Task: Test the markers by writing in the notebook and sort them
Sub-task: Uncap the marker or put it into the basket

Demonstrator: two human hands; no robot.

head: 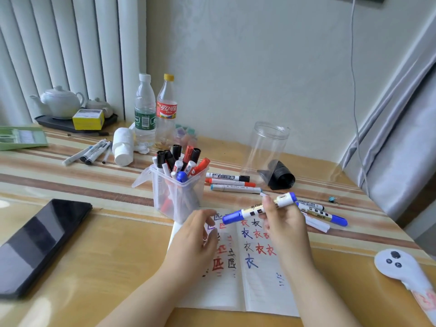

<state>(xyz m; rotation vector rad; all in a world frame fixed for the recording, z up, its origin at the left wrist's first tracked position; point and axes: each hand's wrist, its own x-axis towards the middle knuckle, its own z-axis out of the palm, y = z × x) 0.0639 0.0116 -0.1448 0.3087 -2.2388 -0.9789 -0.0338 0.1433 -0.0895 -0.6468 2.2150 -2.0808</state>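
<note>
Two hands are over the notebook [238, 267]. Your right hand [286, 228] has its fingers [269, 204] closed round a blue marker [259, 210], cap on, held just above the top of the right page. Left hand [195, 237] is loose and empty, its fingers [208, 214] spread just short of the capped end, resting on the left page.

Progress, my read: roughly midway. Both pages carry test characters in black, red and blue, more than a dozen in all, and the lower half is bare. The marker you hold looks either just tested or about to be uncapped; I can't tell which.

Counts:
- Tub [177, 197], just beyond your left fingers: about ten markers upright, black, red and one blue cap. Likely the untested stock.
- Three markers [232, 182] flat on the desk [106, 244] beyond your right fingers: one black, one red, one teal.
- Two, maybe three blue ones [323, 214] on the desk just right of your right fingers, partly hidden by the hand.
- About four thin pens [90, 152] well beyond and left of your left fingers.
- One clear jar [266, 149], empty, beyond the right fingers.

Left to do: test the tub's contents and sort each one.
</note>
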